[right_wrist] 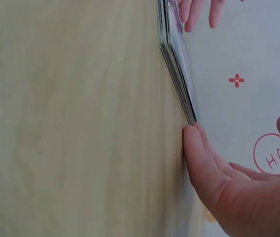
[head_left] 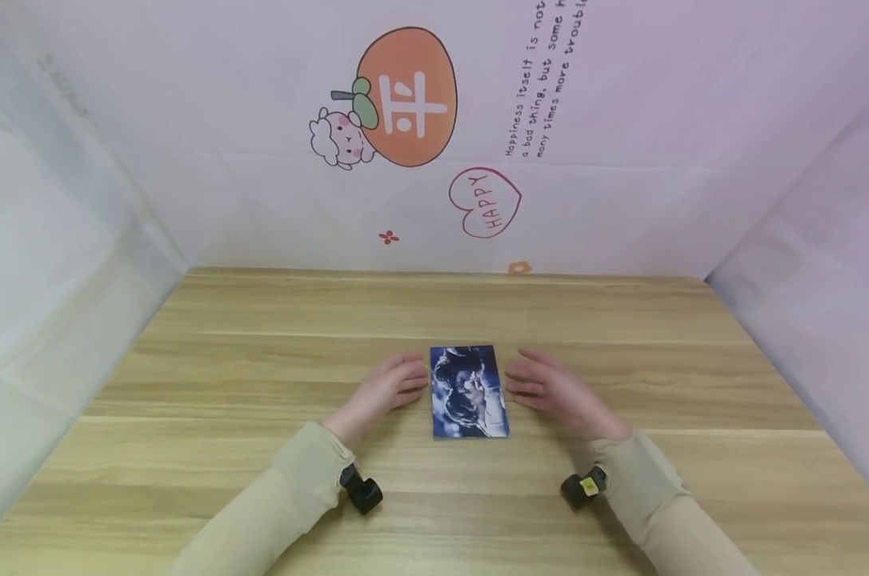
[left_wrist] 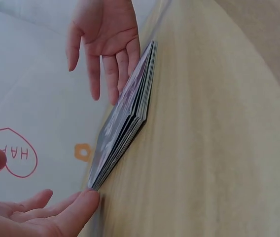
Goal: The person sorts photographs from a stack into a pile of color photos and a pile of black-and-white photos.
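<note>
A small stack of photo cards [head_left: 469, 392] lies flat on the wooden table, its top card a dark blue and white picture. The wrist views show the layered edges of the stack [left_wrist: 125, 138] side-on. My left hand [head_left: 393, 382] is at its left side, palm turned inward, fingertips right at the edge. On the opposite side my right hand [head_left: 546, 388] mirrors it, with fingertips [right_wrist: 193, 140] close against the stack's edge. Both hands have extended, relaxed fingers, and neither thumb grips the cards.
The wood-grain table [head_left: 262, 320] reaches back to a white printed cloth [head_left: 262, 200] that hangs as a wall behind it. More pale cloth walls close off the left and right sides. Black wrist cameras [head_left: 363, 490] sit on both beige sleeves.
</note>
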Demonstrator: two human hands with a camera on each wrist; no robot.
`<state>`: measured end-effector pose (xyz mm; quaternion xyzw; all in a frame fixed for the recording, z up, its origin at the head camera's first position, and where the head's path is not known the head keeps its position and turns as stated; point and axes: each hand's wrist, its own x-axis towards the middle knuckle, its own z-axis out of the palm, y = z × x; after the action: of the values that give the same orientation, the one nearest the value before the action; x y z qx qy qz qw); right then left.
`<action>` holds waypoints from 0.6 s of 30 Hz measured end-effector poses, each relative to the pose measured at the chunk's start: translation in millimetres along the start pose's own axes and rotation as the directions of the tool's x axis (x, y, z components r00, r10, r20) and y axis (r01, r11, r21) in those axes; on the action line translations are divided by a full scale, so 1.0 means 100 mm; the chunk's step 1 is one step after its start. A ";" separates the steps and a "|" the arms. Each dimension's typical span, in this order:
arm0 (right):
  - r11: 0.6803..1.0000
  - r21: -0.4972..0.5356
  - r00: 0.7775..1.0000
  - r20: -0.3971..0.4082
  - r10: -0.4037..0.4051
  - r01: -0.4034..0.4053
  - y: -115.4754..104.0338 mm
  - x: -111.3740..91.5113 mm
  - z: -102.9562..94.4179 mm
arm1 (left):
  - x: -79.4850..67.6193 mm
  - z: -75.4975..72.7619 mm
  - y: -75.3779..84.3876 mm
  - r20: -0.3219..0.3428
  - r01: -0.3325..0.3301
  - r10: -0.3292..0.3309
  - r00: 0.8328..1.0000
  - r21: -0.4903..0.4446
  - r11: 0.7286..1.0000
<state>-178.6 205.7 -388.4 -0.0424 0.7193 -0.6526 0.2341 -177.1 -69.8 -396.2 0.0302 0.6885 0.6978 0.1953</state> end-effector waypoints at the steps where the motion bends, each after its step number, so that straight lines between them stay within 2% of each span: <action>1: 1.000 0.002 1.000 0.000 0.006 -0.006 0.00 0.01 0.01 | 0.00 0.00 -0.01 0.003 0.000 0.000 1.000 -0.005 1.000; 6: 1.000 0.007 1.000 -0.013 0.028 -0.027 -0.03 0.05 0.05 | 0.01 0.01 -0.01 0.010 0.010 -0.009 1.000 -0.036 0.999; 18: 1.000 0.010 1.000 -0.002 0.015 -0.015 -0.03 0.05 0.11 | 0.03 0.02 -0.06 -0.001 0.007 -0.007 1.000 -0.083 0.996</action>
<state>-179.5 192.7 -387.5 -0.0352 0.7165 -0.6545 0.2387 -178.0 -66.9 -402.8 0.0192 0.6590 0.7253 0.1985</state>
